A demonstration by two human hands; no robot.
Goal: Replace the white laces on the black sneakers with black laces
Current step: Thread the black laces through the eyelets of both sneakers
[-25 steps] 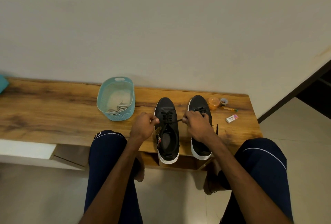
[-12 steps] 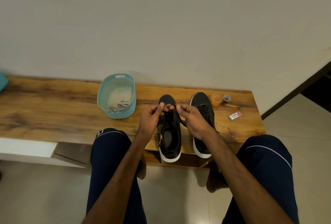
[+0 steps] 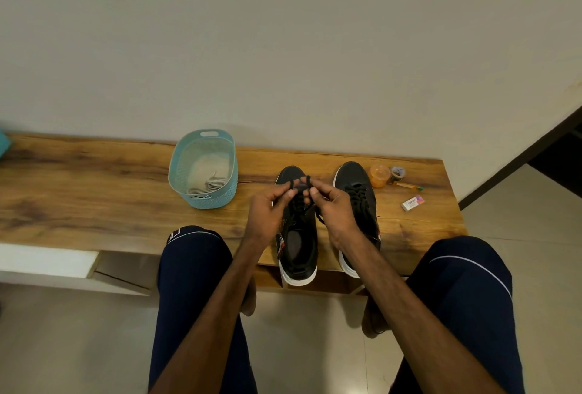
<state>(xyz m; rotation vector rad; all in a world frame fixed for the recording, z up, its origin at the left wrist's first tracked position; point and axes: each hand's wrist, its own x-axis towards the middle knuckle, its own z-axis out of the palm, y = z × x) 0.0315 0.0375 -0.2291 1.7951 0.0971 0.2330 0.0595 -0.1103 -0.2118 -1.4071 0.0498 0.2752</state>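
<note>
Two black sneakers with white soles stand side by side on the wooden bench, toes toward the wall. Over the left sneaker (image 3: 298,245) my left hand (image 3: 270,214) and my right hand (image 3: 334,208) meet, each pinching a loop of the black lace (image 3: 299,185) above the toe end. The right sneaker (image 3: 359,195) carries black laces and is partly hidden by my right wrist. White laces (image 3: 209,188) lie in the light blue basket (image 3: 189,154) to the left.
The wooden bench (image 3: 94,192) runs along a plain wall. At its right end sit an orange cup (image 3: 379,175), a small tape roll (image 3: 397,173), a pen (image 3: 407,186) and a white eraser (image 3: 412,203). My knees flank the shoes; tiled floor lies below.
My hands came together from a wide pull a second ago and rose toward the toe of the left sneaker, now holding lace loops close together.
</note>
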